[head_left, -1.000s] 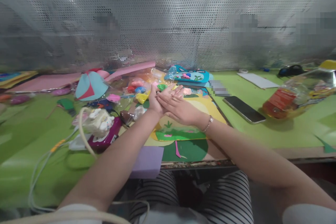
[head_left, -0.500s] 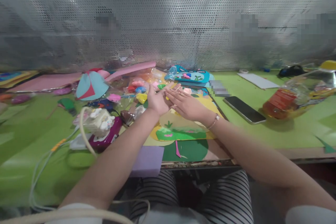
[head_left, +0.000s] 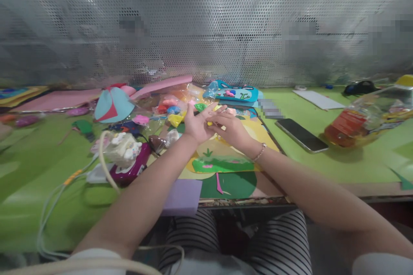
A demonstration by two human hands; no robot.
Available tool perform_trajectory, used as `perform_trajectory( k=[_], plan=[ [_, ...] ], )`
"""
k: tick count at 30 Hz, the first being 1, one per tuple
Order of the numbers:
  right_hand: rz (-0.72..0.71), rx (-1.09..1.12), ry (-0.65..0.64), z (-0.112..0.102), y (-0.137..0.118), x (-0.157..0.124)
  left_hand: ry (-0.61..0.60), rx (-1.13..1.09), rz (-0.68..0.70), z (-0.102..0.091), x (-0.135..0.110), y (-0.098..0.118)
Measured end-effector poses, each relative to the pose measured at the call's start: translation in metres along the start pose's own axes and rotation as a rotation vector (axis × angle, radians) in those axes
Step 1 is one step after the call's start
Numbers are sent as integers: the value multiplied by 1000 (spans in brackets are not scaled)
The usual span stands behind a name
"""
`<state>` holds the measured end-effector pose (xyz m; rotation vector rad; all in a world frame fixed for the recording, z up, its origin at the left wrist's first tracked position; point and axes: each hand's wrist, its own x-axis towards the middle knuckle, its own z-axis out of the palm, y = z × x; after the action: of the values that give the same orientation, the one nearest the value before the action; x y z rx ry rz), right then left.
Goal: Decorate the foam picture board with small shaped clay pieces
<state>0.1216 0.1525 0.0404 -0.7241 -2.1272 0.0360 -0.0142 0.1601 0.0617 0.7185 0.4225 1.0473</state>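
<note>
My left hand (head_left: 197,128) is palm up with its fingers stretched out, above a yellow paper picture (head_left: 237,148) with green grass shapes. Over that palm, my right hand (head_left: 232,130) has its fingertips pinched on a small yellow lump of modelling clay (head_left: 210,123). The lump is partly hidden by the fingers. Just beyond the hands are bags of coloured clay, among them a yellow one (head_left: 176,120), a blue one (head_left: 173,110) and a green piece (head_left: 200,106).
A phone (head_left: 301,135) and a bottle of reddish drink (head_left: 346,124) lie to the right. On the left are a purple device (head_left: 130,169) with cables and a blue-and-red paper shape (head_left: 112,105). A purple block (head_left: 182,197) sits at the front edge. A perforated metal screen (head_left: 206,21) stands behind.
My right hand was lying flat across my left palm. Its fingers have since lifted and curled to pinch the yellow clay, and my left palm is more exposed.
</note>
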Motion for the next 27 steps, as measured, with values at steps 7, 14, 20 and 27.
perform_trajectory(
  k=[7, 14, 20, 27],
  plan=[
    [114, 147, -35, -8, -3, 1, 184, 31, 77, -11, 12, 5],
    [10, 138, -501, -10, -2, -5, 485, 173, 243, -38, 33, 8],
    [-184, 68, -565, -6, -4, -7, 494, 233, 246, -35, 33, 6],
    [-267, -2, -612, -6, -8, -9, 479, 233, 255, -36, 34, 5]
  ],
)
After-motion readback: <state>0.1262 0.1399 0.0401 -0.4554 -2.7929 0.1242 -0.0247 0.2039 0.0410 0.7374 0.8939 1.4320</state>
